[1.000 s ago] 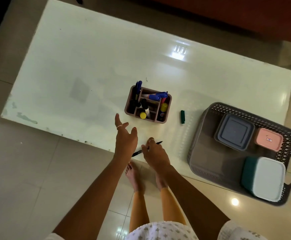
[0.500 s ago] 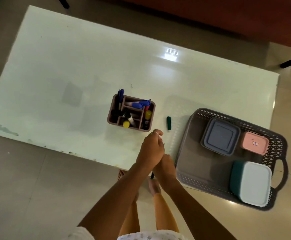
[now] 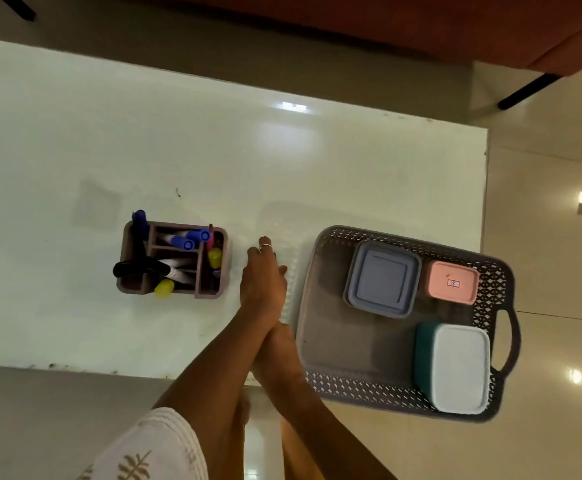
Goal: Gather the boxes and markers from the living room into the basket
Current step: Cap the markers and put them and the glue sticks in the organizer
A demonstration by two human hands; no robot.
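The left hand [image 3: 263, 282] reaches over the glossy white table [image 3: 75, 133], fingers curled; whether it holds anything I cannot tell. The right hand [image 3: 279, 341] is mostly hidden beneath it. Markers [image 3: 182, 239] fill a compartmented brown caddy [image 3: 173, 259]. The perforated grey basket [image 3: 320, 379] holds three lidded boxes [image 3: 381, 278].

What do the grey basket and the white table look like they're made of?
The basket looks like moulded plastic with a matte finish: its walls are a regular punched lattice and the handle is formed in one piece. The table has a glossy, hard top, perhaps glass or laminate; it mirrors the ceiling lights.
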